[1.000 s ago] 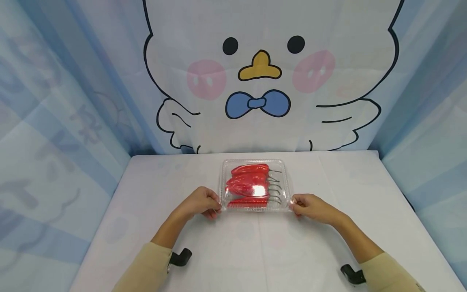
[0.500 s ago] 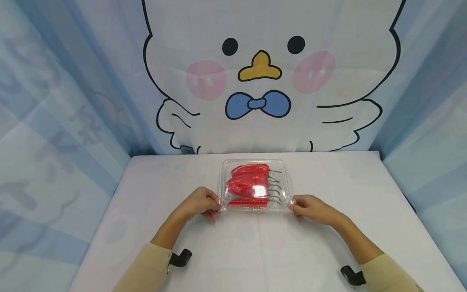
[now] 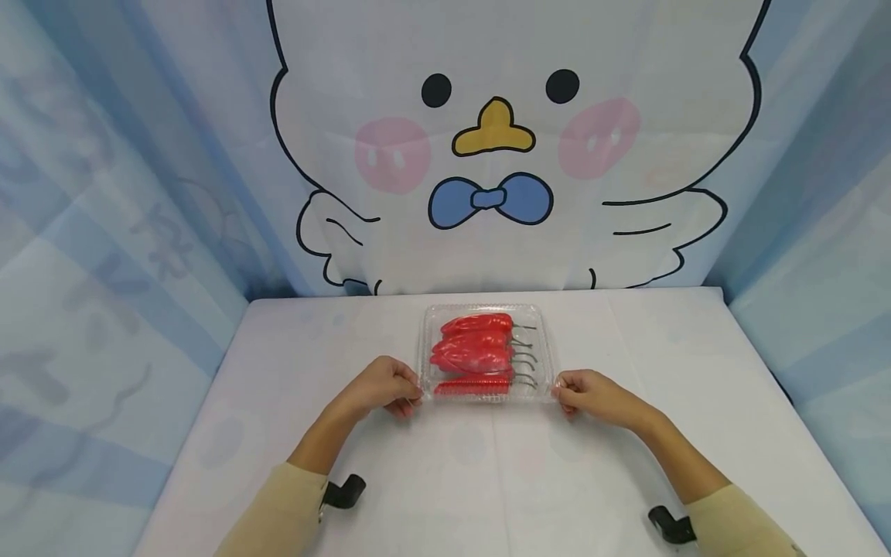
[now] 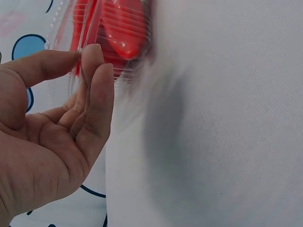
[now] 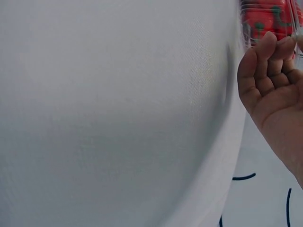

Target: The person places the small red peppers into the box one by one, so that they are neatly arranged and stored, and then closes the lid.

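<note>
A clear plastic clamshell box [image 3: 546, 340] lies near the back middle of the table, its lid down. Inside it are several red chili peppers [image 3: 476, 340], side by side, their thin green stems pointing right in the head view. My left hand [image 3: 385, 387] pinches the box's near left corner between thumb and fingers; the left wrist view shows the thumb and forefinger meeting at the plastic edge. At the near right corner, my right hand [image 3: 585, 394] pinches the rim the same way. In the right wrist view the thumb is mostly cut off by the frame.
A white cloth covers the table [image 3: 473, 480]. Behind it hangs a curtain [image 3: 490, 255] with a cartoon bird print, and blue patterned curtains [image 3: 104, 271] close in both sides. Black wrist-camera mounts [image 3: 344, 491] stick out from the cuffs of the sleeves.
The glare on the box lid has faded, so the peppers show more clearly. Both hands hold the same corners, and the box stays in place.
</note>
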Demonstrator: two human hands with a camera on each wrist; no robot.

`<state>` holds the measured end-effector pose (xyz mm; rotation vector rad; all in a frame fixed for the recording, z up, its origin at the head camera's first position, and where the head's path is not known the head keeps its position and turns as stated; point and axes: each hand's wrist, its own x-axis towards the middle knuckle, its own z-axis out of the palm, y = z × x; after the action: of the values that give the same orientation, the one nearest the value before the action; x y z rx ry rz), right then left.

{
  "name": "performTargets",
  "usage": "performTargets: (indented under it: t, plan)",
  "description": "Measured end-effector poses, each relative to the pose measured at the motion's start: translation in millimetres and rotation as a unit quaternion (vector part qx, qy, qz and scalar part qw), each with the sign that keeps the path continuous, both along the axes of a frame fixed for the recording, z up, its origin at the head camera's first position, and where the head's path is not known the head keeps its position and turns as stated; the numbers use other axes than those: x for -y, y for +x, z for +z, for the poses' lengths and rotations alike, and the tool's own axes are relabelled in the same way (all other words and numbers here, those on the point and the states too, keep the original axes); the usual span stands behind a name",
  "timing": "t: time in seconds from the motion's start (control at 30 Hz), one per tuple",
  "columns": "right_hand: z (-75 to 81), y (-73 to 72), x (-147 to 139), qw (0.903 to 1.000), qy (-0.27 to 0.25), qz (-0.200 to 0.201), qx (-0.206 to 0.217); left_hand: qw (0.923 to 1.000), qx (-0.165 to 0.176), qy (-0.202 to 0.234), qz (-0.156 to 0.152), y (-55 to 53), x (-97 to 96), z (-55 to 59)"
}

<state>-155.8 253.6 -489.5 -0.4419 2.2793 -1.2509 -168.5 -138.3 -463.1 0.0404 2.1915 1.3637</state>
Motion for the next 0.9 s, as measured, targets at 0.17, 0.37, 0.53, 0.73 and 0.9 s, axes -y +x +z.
performTargets:
  t: [0.17, 0.37, 0.53, 0.73, 0.9]
  plan:
    - [0.0, -0.6, -0.2, 1.0000, -0.003, -0.001, 0.000, 1.0000, 0.000, -0.004, 0.000, -0.3, 0.5, 1.1]
    - [-2.4, -0.9, -1.1, 0.9999, -0.013, -0.001, 0.007, 0.9999, 0.008, -0.005, 0.002, -1.1, -0.2, 1.3]
    - [-4.3, -0.3, -1.7, 1.0000, -0.004, -0.003, 0.001, 1.0000, 0.005, -0.002, -0.001, 0.5, 0.7, 2.9]
    - [0.2, 3.0, -8.1, 0.9998, -0.004, -0.007, -0.019, 1.0000, 0.007, 0.003, -0.001, 2.0, 1.3, 5.7]
    - [7.4, 5.1, -16.8, 0.9984, 0.008, -0.018, -0.053, 0.9998, 0.005, -0.013, 0.015, 3.1, 2.9, 6.3]
